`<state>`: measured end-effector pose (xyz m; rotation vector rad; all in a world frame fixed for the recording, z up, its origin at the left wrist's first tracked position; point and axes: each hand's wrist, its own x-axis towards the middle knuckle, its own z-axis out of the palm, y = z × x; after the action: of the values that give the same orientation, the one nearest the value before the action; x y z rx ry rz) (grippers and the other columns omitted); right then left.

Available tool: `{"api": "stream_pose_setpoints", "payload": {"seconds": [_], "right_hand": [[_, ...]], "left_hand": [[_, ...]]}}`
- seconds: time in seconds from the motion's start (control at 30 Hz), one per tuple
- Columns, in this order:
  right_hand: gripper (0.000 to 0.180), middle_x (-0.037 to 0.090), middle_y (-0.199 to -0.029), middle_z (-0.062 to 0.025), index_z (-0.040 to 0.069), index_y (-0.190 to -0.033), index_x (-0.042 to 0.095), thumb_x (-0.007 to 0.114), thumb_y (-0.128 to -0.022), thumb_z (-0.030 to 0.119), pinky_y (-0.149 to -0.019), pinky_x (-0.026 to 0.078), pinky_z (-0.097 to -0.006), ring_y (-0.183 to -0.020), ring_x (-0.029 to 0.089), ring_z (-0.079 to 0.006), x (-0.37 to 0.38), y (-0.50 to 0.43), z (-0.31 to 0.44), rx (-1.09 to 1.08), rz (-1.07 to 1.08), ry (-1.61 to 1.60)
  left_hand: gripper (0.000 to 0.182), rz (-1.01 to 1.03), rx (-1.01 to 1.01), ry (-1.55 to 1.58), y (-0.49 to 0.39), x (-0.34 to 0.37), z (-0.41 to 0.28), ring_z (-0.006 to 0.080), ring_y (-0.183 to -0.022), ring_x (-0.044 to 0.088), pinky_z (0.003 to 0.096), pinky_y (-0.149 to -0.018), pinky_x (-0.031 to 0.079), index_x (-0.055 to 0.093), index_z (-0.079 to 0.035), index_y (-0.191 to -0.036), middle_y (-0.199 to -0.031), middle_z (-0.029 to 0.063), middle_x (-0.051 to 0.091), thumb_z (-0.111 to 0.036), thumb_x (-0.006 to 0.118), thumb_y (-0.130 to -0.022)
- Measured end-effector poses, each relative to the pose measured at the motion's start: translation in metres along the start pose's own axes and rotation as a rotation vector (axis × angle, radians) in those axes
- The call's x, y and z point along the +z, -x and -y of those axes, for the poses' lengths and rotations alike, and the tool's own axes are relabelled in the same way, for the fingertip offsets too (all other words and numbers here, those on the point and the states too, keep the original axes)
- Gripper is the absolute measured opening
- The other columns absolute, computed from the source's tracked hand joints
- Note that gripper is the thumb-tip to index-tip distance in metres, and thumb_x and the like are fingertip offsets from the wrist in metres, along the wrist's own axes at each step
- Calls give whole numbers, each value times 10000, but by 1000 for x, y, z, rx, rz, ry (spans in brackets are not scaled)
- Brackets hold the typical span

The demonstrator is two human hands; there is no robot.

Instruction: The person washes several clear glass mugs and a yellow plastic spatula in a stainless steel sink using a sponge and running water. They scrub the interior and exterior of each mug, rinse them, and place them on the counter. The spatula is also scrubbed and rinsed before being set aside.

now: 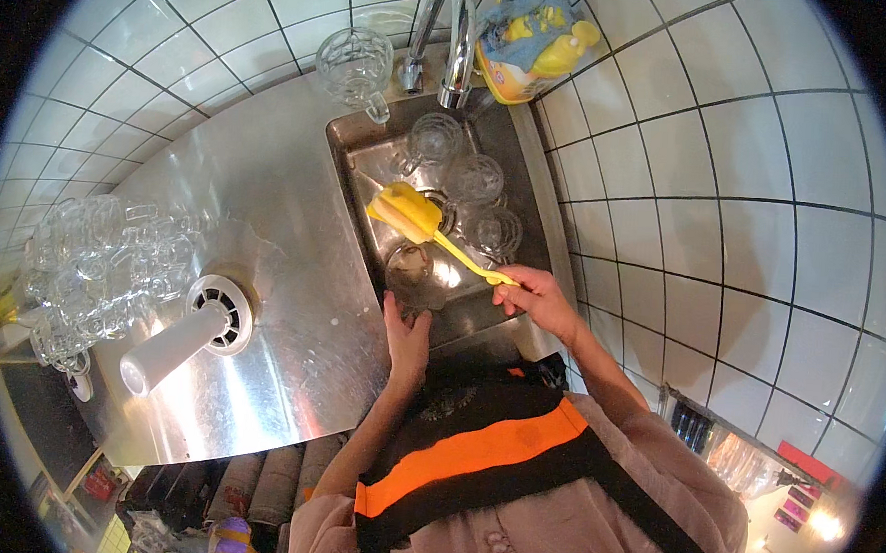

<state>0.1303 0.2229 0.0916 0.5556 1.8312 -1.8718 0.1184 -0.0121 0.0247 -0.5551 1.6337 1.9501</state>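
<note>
My right hand grips the thin handle of a yellow sponge bottle brush. The brush's sponge head hangs over the stainless steel sink, near the drain. Low at the sink's near left side, my left hand has its fingers at the near end of a clear glass mug. Farther in, three more glass vessels stand along the right side of the basin: a glass mug, a second glass and a third glass.
Behind the sink rises a chrome faucet, with a dimpled glass mug to its left. A yellow container holds cloths and a bottle. Many glass mugs crowd the left counter near a white cylinder. Tiled walls border the sink.
</note>
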Motion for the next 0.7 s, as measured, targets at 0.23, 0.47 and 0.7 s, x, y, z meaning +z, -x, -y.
{"api": "stream_pose_setpoints", "payload": {"seconds": [0.23, 0.47, 0.7], "right_hand": [[284, 634, -879, -120, 28, -1149, 601, 616, -871, 86, -667, 499, -325, -735, 606, -246, 6, 10, 20, -679, -303, 846], [325, 593, -859, -138, 24, -1157, 540, 635, -875, 154, -657, 486, -359, -782, 605, -259, 22, 20, 35, -517, -238, 847], [329, 559, -763, -49, -2, -1075, 551, 485, -982, 307, -554, 466, -254, -618, 549, -136, 44, 6, 56, 7, 306, -306]], "left_hand": [[552, 165, 140, 739, -1, 11, -92, 253, -1242, 460, 424, -1059, 357, 365, -68, -1373, -1363, 105, 456, -107, 621, -886], [391, 372, 136, 668, -25, 12, -108, 231, -1201, 509, 437, -1030, 413, 462, -91, -1289, -1306, 70, 518, -50, 558, -912], [517, 631, 107, 715, -20, 15, -108, 281, -1303, 423, 456, -1076, 357, 361, -82, -1412, -1451, 150, 382, -36, 511, -919]]}}
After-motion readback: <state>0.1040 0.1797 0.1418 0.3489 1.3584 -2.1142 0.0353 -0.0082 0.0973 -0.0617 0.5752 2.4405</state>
